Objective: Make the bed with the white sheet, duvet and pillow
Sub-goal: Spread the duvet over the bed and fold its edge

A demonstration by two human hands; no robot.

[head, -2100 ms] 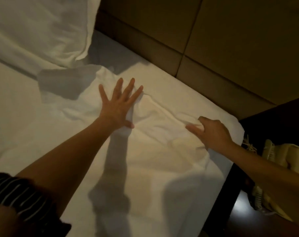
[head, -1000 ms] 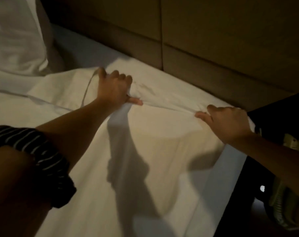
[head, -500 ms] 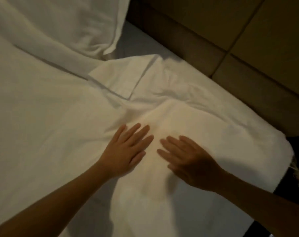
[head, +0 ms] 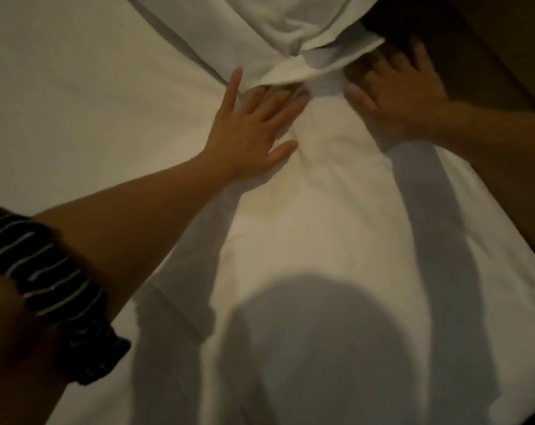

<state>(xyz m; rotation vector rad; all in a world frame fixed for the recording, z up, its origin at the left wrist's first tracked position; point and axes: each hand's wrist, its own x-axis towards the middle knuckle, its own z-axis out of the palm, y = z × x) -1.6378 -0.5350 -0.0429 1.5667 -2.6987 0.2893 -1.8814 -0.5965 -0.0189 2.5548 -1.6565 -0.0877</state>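
Duvet (head: 321, 228) lies pressed under flat left hand (head: 248, 131) and right hand (head: 404, 98)

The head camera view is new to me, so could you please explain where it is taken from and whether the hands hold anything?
There is no machine here. A person wears one wide-angle camera on the head, so the picture looks forward and down along their own arms. The left hand and the right hand both lie flat, with straight, spread fingers, on the white bedding that covers the bed. Neither hand grips anything. The left fingertips reach just under a loose white flap. Above the flap is bunched white cloth, probably the pillow, though I cannot be sure. The striped sleeve is the person's own. The brown panel at the top right looks like a headboard, and the round dark patch is a shadow.
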